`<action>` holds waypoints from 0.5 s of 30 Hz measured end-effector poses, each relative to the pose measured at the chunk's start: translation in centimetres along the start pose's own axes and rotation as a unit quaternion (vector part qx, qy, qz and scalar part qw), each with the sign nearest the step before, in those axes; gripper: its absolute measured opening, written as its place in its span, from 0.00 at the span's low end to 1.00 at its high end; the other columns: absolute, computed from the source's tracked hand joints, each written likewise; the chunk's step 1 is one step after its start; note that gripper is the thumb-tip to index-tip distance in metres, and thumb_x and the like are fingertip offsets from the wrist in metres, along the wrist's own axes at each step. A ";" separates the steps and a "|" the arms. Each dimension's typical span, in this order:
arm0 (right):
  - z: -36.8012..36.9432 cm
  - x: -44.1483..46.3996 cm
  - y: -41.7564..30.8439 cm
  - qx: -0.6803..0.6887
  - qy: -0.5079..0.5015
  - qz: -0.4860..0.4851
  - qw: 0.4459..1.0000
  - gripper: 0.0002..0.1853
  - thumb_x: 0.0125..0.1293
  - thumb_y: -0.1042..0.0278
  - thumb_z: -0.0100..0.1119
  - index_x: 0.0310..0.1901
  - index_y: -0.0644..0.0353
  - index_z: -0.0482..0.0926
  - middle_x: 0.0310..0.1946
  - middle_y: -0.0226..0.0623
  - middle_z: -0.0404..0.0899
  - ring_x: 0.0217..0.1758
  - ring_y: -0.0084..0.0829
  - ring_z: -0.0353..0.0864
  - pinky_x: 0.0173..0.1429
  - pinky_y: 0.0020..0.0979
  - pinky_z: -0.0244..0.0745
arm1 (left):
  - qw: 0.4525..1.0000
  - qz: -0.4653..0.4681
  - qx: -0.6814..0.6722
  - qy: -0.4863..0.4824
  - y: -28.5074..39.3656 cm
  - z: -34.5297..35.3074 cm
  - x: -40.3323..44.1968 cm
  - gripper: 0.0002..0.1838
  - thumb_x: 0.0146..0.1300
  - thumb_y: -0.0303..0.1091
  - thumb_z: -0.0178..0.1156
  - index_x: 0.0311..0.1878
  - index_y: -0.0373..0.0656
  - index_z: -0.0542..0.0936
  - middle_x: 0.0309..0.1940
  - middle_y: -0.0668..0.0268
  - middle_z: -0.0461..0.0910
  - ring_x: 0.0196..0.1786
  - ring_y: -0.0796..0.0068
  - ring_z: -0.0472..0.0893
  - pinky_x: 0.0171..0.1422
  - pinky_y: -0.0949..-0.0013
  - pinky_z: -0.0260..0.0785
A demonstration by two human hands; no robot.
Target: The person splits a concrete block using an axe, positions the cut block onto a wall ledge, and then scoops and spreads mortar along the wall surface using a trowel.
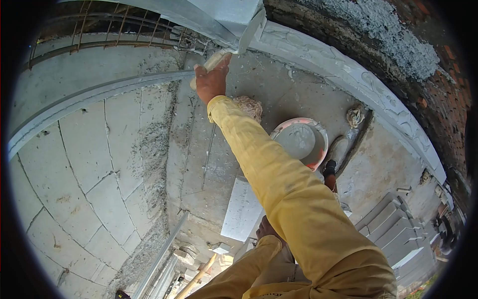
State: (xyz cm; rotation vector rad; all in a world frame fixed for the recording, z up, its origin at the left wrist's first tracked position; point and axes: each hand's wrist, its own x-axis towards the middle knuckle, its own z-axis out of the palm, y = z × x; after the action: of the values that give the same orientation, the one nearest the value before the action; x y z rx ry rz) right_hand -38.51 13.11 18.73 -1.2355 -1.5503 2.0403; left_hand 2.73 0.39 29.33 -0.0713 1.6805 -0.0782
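Observation:
My right hand [211, 82] is closed round the pale handle of a trowel [253, 31] at the upper middle. The trowel's grey blade lies against the end of a light grey block [226, 12] at the top of the view. Lower down, my left hand [269, 228] is near my body, partly behind the right sleeve, and its fingers are hard to make out. Beyond the right forearm stands a round basin [321, 134] with an orange rim, holding wet grey mortar [295, 137].
A long metal straightedge [99, 94] crosses the left side by a block wall [79, 159]. A pale block [241, 209] lies below my arm. Stacked blocks [393, 229] stand at lower right. A foot [338, 149] is beside the basin. Rebar [99, 45] shows at upper left.

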 end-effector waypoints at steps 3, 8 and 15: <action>0.1 -1.4 0.5 -0.030 -0.021 0.006 0.999 0.51 0.62 0.66 0.59 0.74 0.71 0.32 0.67 0.70 0.52 0.69 0.61 0.62 0.72 0.42 0.61 | 1.000 0.007 -0.010 0.007 -0.1 0.1 0.2 0.41 0.59 0.47 0.57 0.76 0.55 0.55 0.77 0.54 0.47 0.77 0.54 0.53 0.76 0.52 0.52; -2.3 -6.0 5.4 -0.084 -0.051 -0.038 0.994 0.49 0.61 0.69 0.58 0.74 0.70 0.35 0.71 0.67 0.48 0.72 0.59 0.58 0.74 0.40 0.58 | 0.999 0.017 -0.007 0.026 0.0 -0.3 0.5 0.44 0.56 0.61 0.59 0.75 0.61 0.57 0.75 0.52 0.46 0.75 0.47 0.54 0.74 0.46 0.50; -7.0 -4.9 8.0 0.058 -0.072 0.012 0.996 0.48 0.59 0.69 0.61 0.74 0.71 0.39 0.66 0.60 0.56 0.66 0.48 0.63 0.68 0.35 0.62 | 0.995 0.004 -0.082 0.048 -0.2 0.6 1.3 0.46 0.55 0.66 0.59 0.74 0.60 0.58 0.73 0.49 0.50 0.74 0.45 0.56 0.74 0.44 0.50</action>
State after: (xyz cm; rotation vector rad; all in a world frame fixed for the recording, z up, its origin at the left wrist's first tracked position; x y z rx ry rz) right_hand -28.23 11.27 13.48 -1.0907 -1.4613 2.2440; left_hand 3.15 0.03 28.00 -0.1869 1.7800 0.0648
